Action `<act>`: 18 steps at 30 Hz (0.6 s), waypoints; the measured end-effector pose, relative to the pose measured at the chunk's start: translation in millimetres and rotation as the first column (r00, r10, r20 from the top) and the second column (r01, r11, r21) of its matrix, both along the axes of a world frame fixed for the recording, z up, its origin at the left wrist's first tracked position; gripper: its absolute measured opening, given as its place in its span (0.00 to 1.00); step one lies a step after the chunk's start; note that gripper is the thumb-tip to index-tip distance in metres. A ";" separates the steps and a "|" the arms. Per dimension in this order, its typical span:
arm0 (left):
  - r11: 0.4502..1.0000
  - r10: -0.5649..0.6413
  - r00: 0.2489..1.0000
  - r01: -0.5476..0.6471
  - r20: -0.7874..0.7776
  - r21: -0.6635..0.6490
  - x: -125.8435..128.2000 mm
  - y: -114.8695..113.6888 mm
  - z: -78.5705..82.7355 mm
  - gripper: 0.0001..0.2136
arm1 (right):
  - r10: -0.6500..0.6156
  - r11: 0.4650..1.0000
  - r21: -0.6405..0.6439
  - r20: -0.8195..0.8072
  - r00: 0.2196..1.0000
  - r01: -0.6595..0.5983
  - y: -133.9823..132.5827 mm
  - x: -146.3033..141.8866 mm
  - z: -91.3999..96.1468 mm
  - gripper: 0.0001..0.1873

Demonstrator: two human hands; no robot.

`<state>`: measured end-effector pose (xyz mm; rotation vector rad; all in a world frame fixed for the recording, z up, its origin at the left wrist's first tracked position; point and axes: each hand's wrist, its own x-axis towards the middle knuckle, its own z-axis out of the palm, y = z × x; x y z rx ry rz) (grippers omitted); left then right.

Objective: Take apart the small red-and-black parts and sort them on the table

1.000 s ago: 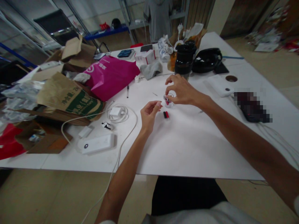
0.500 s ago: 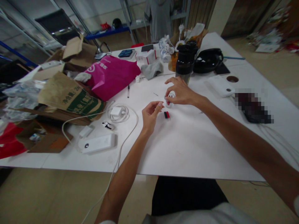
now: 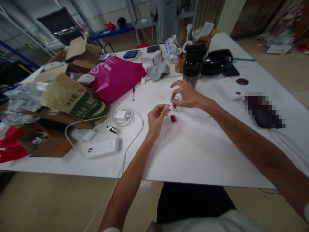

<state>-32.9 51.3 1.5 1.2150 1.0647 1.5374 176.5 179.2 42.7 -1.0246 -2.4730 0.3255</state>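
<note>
Right hand [image 3: 187,95] pinches small container [image 3: 175,103] (cluttered white table [image 3: 205,141], tan floor [image 3: 48,199]).

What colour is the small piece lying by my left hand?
The small piece is black and red, seen in the head view.

Small container [image 3: 175,105] on table [image 3: 193,154], in fingertips of right hand [image 3: 187,95]. Left hand [image 3: 156,119] just left of it, slightly nearer. Small two-part piece [image 3: 173,119] on table between hands, just before container. Tall bottle [image 3: 193,62] behind right hand, flat pad [image 3: 229,89] to its right. Coiled cable with charger [image 3: 122,116] left of left hand — flat box [image 3: 101,148] before it, nearer table edge. Pen [image 3: 133,94] behind coil; plastic bag [image 3: 116,77] behind pen — paper sack [image 3: 72,100] to its left.
</note>
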 end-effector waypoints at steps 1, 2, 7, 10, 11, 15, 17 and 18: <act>1.000 -0.003 1.000 0.003 0.002 0.002 -0.1 0.1 -0.1 0.21 | 0.001 1.000 0.001 0.001 1.000 -0.001 0.2 0.0 -0.3 0.09; 1.000 -0.005 1.000 0.005 0.004 0.002 -0.1 0.2 -0.1 0.21 | 0.002 1.000 0.002 -0.003 1.000 -0.002 0.6 0.0 -0.7 0.09; 1.000 -0.002 1.000 0.002 0.000 -0.004 -0.1 0.2 0.8 0.22 | 0.010 1.000 -0.003 -0.068 0.998 -0.011 3.8 -0.3 -4.1 0.06; 1.000 -0.006 1.000 0.006 0.003 -0.002 0.0 -0.2 1.3 0.21 | 0.022 1.000 0.005 -0.088 0.996 -0.022 4.8 0.7 -4.6 0.07; 1.000 -0.006 1.000 0.006 0.001 -0.003 0.0 -0.3 1.3 0.21 | 0.025 1.000 0.007 -0.087 0.996 -0.025 4.8 1.3 -4.2 0.07; 1.000 -0.006 1.000 0.006 0.008 -0.006 -0.1 -0.3 0.7 0.20 | 0.033 0.999 0.005 -0.066 0.997 -0.032 3.5 3.8 -0.8 0.06; 1.000 -0.011 1.000 0.011 0.019 -0.004 -0.3 -0.2 0.3 0.20 | 0.035 0.999 0.000 -0.055 0.998 -0.035 3.1 4.5 0.8 0.06; 1.000 -0.013 1.000 0.013 0.020 -0.004 -0.4 -0.2 0.1 0.20 | 0.036 0.999 -0.002 -0.051 0.998 -0.036 3.1 4.7 1.2 0.06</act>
